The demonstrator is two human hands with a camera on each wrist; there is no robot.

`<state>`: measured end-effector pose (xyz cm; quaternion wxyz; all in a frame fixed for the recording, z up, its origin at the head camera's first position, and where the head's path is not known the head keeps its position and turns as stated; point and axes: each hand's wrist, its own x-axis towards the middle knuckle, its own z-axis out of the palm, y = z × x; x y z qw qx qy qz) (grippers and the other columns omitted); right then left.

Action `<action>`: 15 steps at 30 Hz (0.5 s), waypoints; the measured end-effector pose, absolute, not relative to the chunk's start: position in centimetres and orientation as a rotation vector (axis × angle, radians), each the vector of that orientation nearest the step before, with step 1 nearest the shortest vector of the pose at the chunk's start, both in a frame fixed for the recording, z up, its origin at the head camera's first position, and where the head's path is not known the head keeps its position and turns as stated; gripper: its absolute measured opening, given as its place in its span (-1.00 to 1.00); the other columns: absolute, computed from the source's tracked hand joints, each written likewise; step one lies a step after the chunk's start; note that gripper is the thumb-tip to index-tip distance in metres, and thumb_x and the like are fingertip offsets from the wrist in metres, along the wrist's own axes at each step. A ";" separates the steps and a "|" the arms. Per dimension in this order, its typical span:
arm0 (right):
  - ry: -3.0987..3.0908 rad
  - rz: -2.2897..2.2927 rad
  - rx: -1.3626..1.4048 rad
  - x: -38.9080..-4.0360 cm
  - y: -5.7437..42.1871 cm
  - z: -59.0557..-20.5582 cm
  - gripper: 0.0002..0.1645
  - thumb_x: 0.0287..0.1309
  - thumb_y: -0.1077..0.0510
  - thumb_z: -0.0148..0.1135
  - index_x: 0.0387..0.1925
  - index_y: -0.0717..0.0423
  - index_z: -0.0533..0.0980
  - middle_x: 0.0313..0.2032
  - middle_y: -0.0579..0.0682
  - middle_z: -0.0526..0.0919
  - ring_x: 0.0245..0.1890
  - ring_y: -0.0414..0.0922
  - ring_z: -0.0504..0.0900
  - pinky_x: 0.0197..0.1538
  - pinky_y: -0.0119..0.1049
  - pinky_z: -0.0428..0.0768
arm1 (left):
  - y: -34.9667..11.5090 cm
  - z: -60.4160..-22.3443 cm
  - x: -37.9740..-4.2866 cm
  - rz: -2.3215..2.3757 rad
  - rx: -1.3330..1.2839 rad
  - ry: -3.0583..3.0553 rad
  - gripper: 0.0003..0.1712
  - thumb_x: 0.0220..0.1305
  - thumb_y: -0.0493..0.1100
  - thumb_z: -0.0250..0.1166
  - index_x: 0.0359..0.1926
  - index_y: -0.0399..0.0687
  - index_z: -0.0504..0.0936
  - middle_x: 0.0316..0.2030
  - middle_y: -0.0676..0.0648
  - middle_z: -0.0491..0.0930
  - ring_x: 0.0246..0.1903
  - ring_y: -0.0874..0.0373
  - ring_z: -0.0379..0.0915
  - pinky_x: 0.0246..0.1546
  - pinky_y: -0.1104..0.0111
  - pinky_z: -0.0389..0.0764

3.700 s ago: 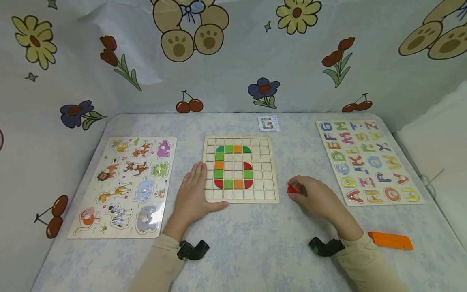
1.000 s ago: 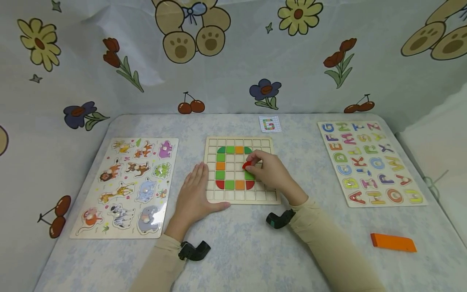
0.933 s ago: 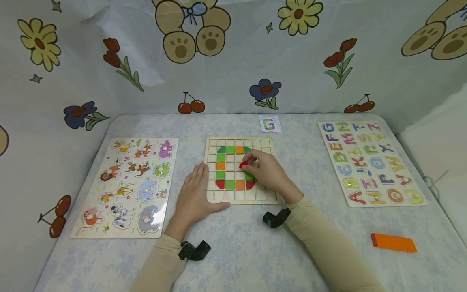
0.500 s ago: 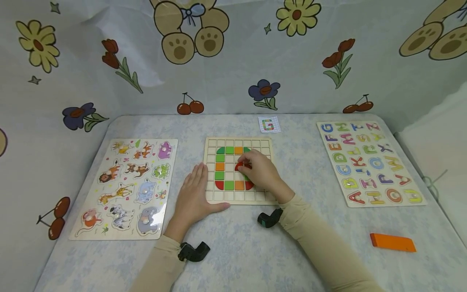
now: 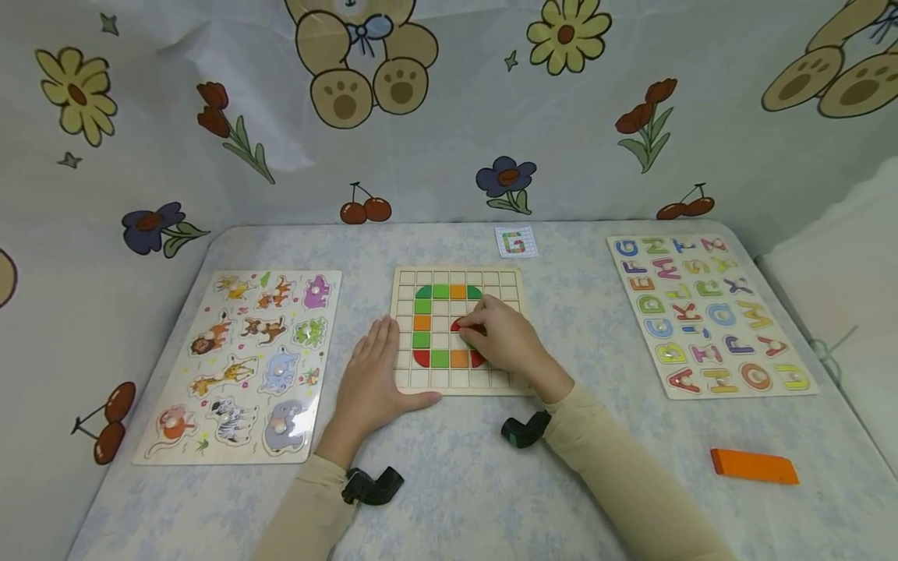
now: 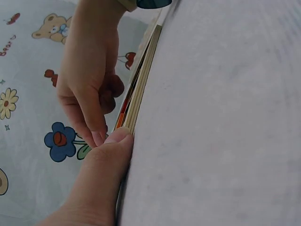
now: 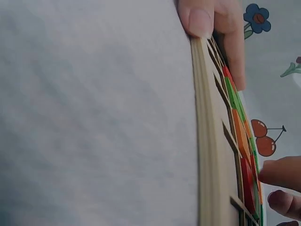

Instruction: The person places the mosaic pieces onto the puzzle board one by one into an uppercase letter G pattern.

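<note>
The wooden grid board lies mid-table in the head view. Green, orange and red tiles fill some cells in a rounded, G-like outline. My left hand rests against its left side, fingers straight, with the thumb at the front edge; the left wrist view shows that thumb at the board's corner. Over the board's middle, my right hand pinches a red rounded tile between thumb and forefinger, down at a cell inside the outline. The right hand covers the tiles beneath it. In the right wrist view its fingertip is close to the tiles.
An animal puzzle board lies at the left, a letter puzzle board at the right. A small pattern card lies behind the grid board. An orange block rests at the front right.
From right of the board, my right hand has carried a red tile left onto it, into a cell inside the outline. The left hand has stayed in place.
</note>
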<state>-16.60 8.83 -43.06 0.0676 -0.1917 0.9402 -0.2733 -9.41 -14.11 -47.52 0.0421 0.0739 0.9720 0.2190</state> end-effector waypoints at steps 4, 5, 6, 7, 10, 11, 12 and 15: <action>2.850 -0.886 -0.560 -15.5 9.4 -42.9 -0.67 0.29 0.03 0.27 0.06 -0.05 0.64 -0.18 -0.12 0.58 -0.30 -0.18 0.53 -0.26 -0.30 0.55 | -14.2 -47.6 -9.5 0.672 0.232 2.983 0.61 -0.20 0.67 0.30 0.57 -0.20 -0.22 0.59 -0.14 -0.25 0.59 0.00 -0.38 0.58 0.04 -0.15; 2.863 -0.897 -0.554 -15.2 9.6 -42.9 -0.66 0.30 0.03 0.27 0.08 -0.05 0.62 -0.15 -0.12 0.59 -0.27 -0.18 0.55 -0.22 -0.29 0.56 | -14.2 -47.6 -9.5 0.675 0.234 2.987 0.61 -0.20 0.67 0.30 0.57 -0.21 -0.21 0.59 -0.15 -0.25 0.59 -0.01 -0.37 0.58 0.04 -0.15; 2.875 -0.911 -0.546 -14.8 9.8 -42.9 -0.64 0.30 0.02 0.26 0.10 -0.05 0.61 -0.13 -0.11 0.60 -0.25 -0.18 0.56 -0.21 -0.28 0.57 | -14.2 -47.7 -9.4 0.676 0.235 2.989 0.61 -0.21 0.67 0.30 0.57 -0.21 -0.21 0.59 -0.15 -0.24 0.59 -0.01 -0.37 0.58 0.04 -0.14; 2.887 -0.926 -0.536 -14.4 10.1 -42.7 -0.64 0.30 0.01 0.26 0.10 -0.06 0.61 -0.11 -0.11 0.61 -0.27 -0.17 0.55 -0.22 -0.26 0.57 | -14.3 -47.7 -9.4 0.678 0.238 2.991 0.61 -0.21 0.67 0.30 0.57 -0.22 -0.20 0.59 -0.16 -0.24 0.59 -0.02 -0.36 0.58 0.03 -0.14; 2.951 -0.921 -0.527 -13.3 10.8 -42.5 -0.61 0.31 -0.02 0.23 0.13 -0.05 0.60 -0.04 -0.10 0.63 -0.27 -0.15 0.54 -0.26 -0.24 0.56 | -14.4 -47.8 -9.3 0.673 0.236 2.995 0.62 -0.22 0.68 0.30 0.57 -0.23 -0.20 0.59 -0.16 -0.23 0.59 -0.03 -0.36 0.57 0.03 -0.13; 2.976 -0.909 -0.528 -13.0 11.1 -42.4 -0.59 0.31 -0.03 0.22 0.14 -0.04 0.59 -0.02 -0.09 0.63 -0.24 -0.13 0.55 -0.26 -0.22 0.58 | -14.5 -47.8 -9.2 0.668 0.231 2.995 0.62 -0.22 0.69 0.29 0.57 -0.22 -0.20 0.59 -0.16 -0.23 0.59 -0.03 -0.36 0.57 0.03 -0.13; 3.000 -0.891 -0.522 -12.8 11.3 -42.3 -0.58 0.31 -0.05 0.22 0.14 -0.04 0.58 -0.01 -0.09 0.63 -0.22 -0.11 0.55 -0.26 -0.20 0.59 | -14.5 -47.9 -9.2 0.669 0.225 2.992 0.62 -0.23 0.69 0.30 0.57 -0.22 -0.19 0.59 -0.16 -0.23 0.59 -0.03 -0.35 0.57 0.03 -0.13; 3.072 -0.834 -0.507 -12.1 11.8 -42.0 -0.56 0.30 -0.08 0.21 0.15 -0.03 0.58 0.05 -0.07 0.62 -0.05 -0.05 0.58 -0.19 -0.12 0.66 | -14.5 -47.8 -9.1 0.678 0.215 2.986 0.62 -0.24 0.68 0.31 0.57 -0.22 -0.17 0.59 -0.16 -0.21 0.59 -0.04 -0.34 0.57 0.01 -0.12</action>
